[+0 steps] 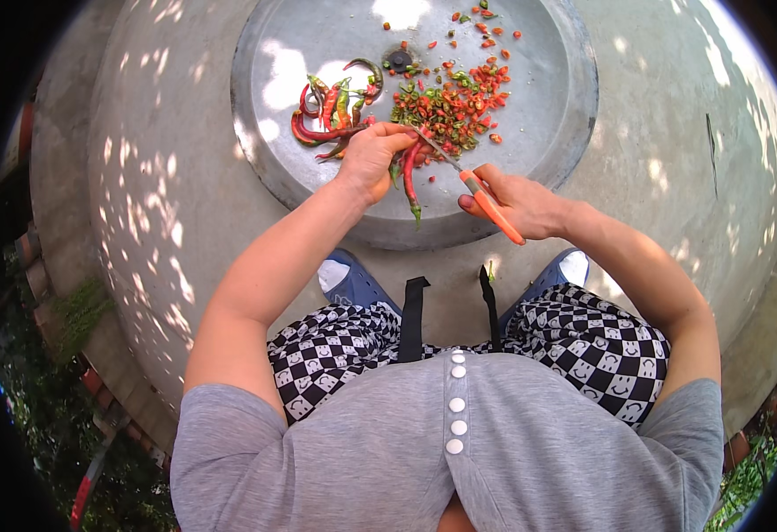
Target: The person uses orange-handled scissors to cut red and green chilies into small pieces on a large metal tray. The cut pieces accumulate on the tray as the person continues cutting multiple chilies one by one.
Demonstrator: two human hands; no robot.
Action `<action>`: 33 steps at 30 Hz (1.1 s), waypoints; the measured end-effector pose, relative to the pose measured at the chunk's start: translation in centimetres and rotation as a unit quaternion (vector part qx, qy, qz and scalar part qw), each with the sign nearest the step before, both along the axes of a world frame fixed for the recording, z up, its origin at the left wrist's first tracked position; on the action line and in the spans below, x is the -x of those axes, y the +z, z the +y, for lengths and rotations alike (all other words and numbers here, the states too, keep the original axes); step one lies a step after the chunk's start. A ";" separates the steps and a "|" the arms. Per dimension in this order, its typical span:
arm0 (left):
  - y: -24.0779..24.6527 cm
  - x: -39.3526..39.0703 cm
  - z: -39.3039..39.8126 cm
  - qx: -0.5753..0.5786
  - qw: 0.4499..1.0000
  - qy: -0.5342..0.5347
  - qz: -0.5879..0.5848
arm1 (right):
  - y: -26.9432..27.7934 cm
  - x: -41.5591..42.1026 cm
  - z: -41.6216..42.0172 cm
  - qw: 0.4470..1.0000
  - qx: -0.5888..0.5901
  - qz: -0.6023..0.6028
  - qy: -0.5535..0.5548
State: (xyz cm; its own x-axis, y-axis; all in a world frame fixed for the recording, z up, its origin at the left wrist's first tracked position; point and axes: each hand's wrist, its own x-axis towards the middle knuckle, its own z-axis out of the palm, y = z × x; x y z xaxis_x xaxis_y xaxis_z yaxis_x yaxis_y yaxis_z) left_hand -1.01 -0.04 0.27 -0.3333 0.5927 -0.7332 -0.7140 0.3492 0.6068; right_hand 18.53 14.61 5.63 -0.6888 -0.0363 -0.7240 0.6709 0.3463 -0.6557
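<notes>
My left hand (pixel 376 156) holds chili peppers over the near part of a round grey basin; a red chili pepper (pixel 410 179) hangs from it, green stem end down. In my right hand (pixel 518 199) is a pair of scissors (pixel 489 205) with orange and grey handles. Its blades point up and left to the peppers at my left fingertips. How far the blades are apart I cannot tell. Whole red and green chili peppers (pixel 330 106) lie in a pile left of centre. Cut red and green chili pieces (pixel 451 110) are heaped right of centre, some scattered farther up.
The round basin (pixel 398 233) has a raised rim and a dark round fitting (pixel 399 61) in its floor. It stands on a concrete floor (pixel 661 166) spotted with sunlight. My feet in blue clogs (pixel 360 282) are close to its near rim. Black straps (pixel 413 319) hang between my knees.
</notes>
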 end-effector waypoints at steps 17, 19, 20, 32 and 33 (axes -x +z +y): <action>-0.1 0.0 0.1 0.004 1.000 0.013 -0.024 | -1.2 -0.4 -0.5 0.999 -0.020 0.032 0.002; 0.3 0.0 0.2 0.011 0.999 0.023 -0.026 | -1.5 -0.5 -0.4 1.000 0.014 0.014 -0.012; 0.6 0.0 0.3 0.017 0.999 0.033 -0.028 | -1.4 -0.5 -0.3 1.000 0.014 0.003 -0.016; 0.1 0.0 0.0 0.033 0.997 0.049 -0.039 | 0.0 0.0 -0.5 1.000 -0.017 0.000 0.006; 0.2 0.0 0.0 0.038 0.997 0.047 -0.041 | -0.1 0.1 -0.7 1.000 -0.027 -0.002 0.011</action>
State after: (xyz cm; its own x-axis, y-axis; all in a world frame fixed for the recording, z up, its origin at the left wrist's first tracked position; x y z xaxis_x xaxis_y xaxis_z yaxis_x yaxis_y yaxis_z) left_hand -0.98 0.00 0.44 -0.3219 0.5030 -0.8021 -0.7917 0.3216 0.5195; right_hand 18.45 13.86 5.53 -0.6850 -0.0123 -0.7284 0.6660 0.3947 -0.6330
